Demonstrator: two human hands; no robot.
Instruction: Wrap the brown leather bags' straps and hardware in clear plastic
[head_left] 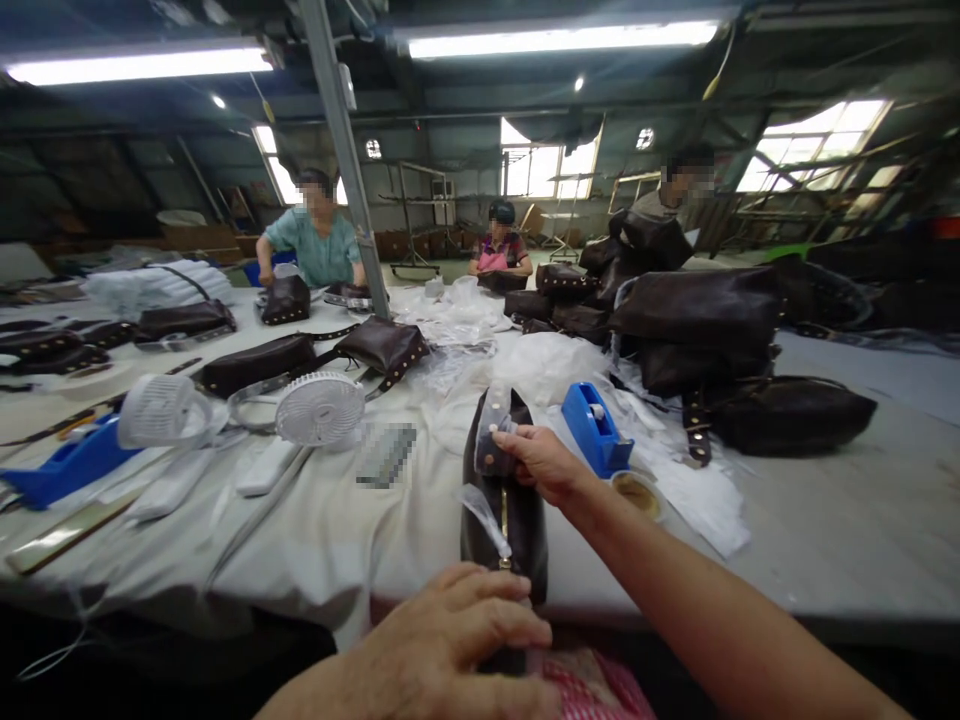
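A dark brown leather bag (529,530) lies lengthwise before me at the table's front edge, its zipper running along the top. My right hand (541,460) pinches a studded strap (491,432) with clear plastic around it, near the bag's far end. Wrapped over the zipper pull is a strip of thin white plastic (487,520). My left hand (472,640) is over the bag's near end, fingers apart and slightly bent; whether its fingertips touch the leather I cannot tell.
Right of the bag stand a blue tape dispenser (592,430) and a tape roll (636,495). Stacked brown bags (697,310) are farther right. White fans (319,408), another blue dispenser (71,465) and more bags lie left. A metal post (345,150) rises mid-table; several people work beyond.
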